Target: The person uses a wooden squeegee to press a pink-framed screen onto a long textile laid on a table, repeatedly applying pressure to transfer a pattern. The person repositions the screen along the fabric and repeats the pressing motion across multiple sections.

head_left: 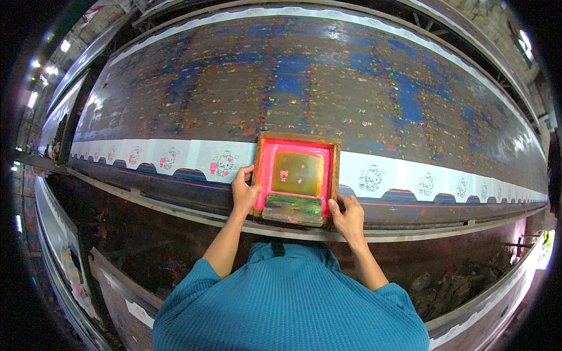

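A small wooden-framed printing screen (299,138) lies over the row of white cut pieces at the near edge of the long table. Bright pink ink lines its inner walls, and small pink shapes show on the yellow-green mesh (297,175). Across its near end rests a wide, ink-stained squeegee (293,209). My left hand (243,190) is closed on the left side of the frame. At the lower right corner, my right hand (348,216) grips the other side. Left of the screen, a white piece (223,164) bears a cartoon cat with pink patches; a right-hand piece (370,175) shows mainly dark outlines.
The dark table (328,88) is speckled with blue, red and yellow ink. Another white strip (287,11) follows its far edge. A rail (193,206) runs along the near side. Further long tables (61,117) stand at left, and a low one (126,286) behind me.
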Available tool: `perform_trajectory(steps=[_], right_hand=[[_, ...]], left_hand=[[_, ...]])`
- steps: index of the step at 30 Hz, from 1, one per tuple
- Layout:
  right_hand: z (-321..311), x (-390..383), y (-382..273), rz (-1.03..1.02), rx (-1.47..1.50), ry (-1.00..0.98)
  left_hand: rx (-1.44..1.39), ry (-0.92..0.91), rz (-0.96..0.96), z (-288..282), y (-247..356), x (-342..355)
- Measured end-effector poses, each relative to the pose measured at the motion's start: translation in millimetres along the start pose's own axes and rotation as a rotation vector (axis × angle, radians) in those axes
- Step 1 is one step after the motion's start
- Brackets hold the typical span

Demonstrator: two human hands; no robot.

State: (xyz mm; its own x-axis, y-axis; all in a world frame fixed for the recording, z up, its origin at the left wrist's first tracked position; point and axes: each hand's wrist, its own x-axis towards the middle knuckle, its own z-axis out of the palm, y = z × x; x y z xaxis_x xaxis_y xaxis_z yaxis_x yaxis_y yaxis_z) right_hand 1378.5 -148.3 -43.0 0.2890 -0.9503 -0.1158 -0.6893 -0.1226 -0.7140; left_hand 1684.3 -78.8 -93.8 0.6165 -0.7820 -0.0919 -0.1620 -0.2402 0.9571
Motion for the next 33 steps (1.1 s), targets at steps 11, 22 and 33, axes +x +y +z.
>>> perform_trajectory(steps=[11,22,33], right_hand=[[-0.4,-16.9,-48.4,-0.700,-0.051,-0.212],[20.4,3.7,-66.8,-0.724,-0.285,-0.145],[30.3,125.5,-77.2,-0.692,-0.311,-0.010]], left_hand=[[-0.071,-0.029,-0.041,-3.1,-9.2,2.9],[0.128,0.019,0.098,1.8,-25.3,4.0],[0.179,0.022,0.175,-0.4,-25.3,4.4]])
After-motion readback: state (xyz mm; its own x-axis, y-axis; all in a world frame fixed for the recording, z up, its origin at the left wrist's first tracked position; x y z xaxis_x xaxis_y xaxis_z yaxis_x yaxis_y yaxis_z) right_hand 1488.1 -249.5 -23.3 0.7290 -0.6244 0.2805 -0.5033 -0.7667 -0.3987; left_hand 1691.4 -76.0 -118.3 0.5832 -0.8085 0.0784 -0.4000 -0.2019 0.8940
